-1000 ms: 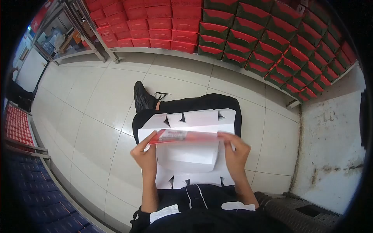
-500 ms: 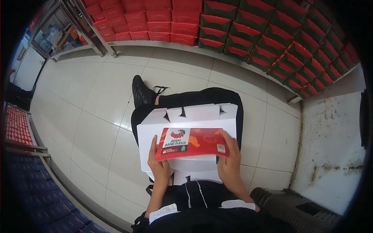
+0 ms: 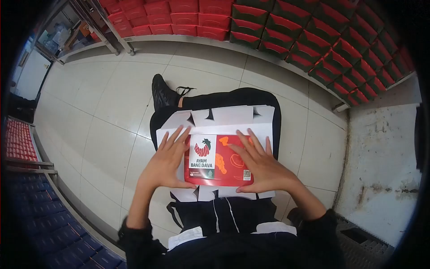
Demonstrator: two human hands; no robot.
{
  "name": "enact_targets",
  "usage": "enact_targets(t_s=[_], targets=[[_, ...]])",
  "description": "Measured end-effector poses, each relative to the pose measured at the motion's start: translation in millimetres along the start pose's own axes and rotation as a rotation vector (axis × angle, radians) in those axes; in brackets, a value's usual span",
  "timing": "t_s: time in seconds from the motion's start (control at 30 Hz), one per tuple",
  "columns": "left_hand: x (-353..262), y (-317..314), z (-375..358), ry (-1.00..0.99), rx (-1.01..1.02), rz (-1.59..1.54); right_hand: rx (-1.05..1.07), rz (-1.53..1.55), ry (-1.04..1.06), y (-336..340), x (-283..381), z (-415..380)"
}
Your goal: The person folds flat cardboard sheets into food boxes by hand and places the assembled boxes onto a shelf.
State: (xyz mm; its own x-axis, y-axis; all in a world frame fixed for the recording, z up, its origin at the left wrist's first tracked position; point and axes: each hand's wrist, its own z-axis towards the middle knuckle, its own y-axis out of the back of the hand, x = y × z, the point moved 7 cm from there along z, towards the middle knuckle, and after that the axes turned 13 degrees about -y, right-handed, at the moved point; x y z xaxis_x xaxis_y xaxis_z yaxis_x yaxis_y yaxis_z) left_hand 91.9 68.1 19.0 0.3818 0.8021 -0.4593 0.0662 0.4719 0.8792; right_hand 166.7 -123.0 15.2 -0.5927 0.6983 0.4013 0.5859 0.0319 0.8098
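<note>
Across your lap, close in, the white card (image 3: 233, 113) lies spread over your black trousers (image 3: 251, 96), notched flaps along its far edge and more on the near side. Red printed panel (image 3: 228, 161) is down on it now, print up; half a second ago you had it raised and tilted, pinched at both ends. Grip has changed: hands are apart, fingers fanned. Left hand (image 3: 163, 166) is at the panel's left end, thumb by the near corner; right hand (image 3: 266, 171) reaches over the right end, thumb by the other near corner. So the panel looks carried by the card, your hands steadying it, not lifting. How hard they press, can't tell. Whether panel and card are joined, can't tell. Past your knee: black shoe (image 3: 163, 94), pale floor tiles (image 3: 107, 107), then shelved red boxes (image 3: 183, 18).
</note>
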Motion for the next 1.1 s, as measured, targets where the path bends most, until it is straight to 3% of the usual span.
enact_targets(t_s=[0.17, 0.3, 0.33, 0.4, 0.5, 0.57, 0.7, 0.9, 1.0, 1.07, 1.1], targets=[[-12.7, -3.4, 33.9, -0.075, 0.323, 0.127, 0.018, -0.064, 0.09, 6.8, 18.9, 17.8], [-5.8, -15.9, 33.7, -0.081, 0.365, 0.186, -0.128, -0.023, 0.091, -1.9, 16.3, 19.5], [-3.6, -23.1, 30.6, -0.078, 0.369, 0.18, -0.194, -0.144, 0.101, -6.7, 15.2, 18.2], [-5.7, -27.2, 25.6, -0.13, 0.171, 0.095, -0.25, -0.26, 0.107, -18.3, 10.8, 19.1], [-8.1, -39.0, 21.4, -0.159, 0.069, 0.059, -0.301, -0.257, 0.142, -18.9, 7.1, 18.1], [-4.3, -45.0, 18.4, -0.122, 0.069, 0.043, -0.188, -0.055, 0.209, -4.3, 10.9, 13.9], [-2.5, -45.6, 17.6, -0.17, 0.055, 0.005, -0.095, -0.049, 0.234, -1.2, 5.7, 17.0], [-13.7, -39.5, 18.9, -0.118, 0.129, 0.075, -0.132, -0.102, 0.195, -20.6, 2.3, 18.9], [-23.2, -49.8, 26.6, -0.025, 0.181, 0.187, -0.244, -0.138, 0.248, -29.2, -8.3, 18.0], [-28.4, -55.8, 36.3, -0.026, 0.12, 0.231, -0.361, -0.182, 0.442, -32.2, -8.7, 11.3], [-26.6, -58.8, 37.5, -0.028, 0.119, 0.229, -0.36, -0.184, 0.44, -42.0, -13.5, 12.6]])
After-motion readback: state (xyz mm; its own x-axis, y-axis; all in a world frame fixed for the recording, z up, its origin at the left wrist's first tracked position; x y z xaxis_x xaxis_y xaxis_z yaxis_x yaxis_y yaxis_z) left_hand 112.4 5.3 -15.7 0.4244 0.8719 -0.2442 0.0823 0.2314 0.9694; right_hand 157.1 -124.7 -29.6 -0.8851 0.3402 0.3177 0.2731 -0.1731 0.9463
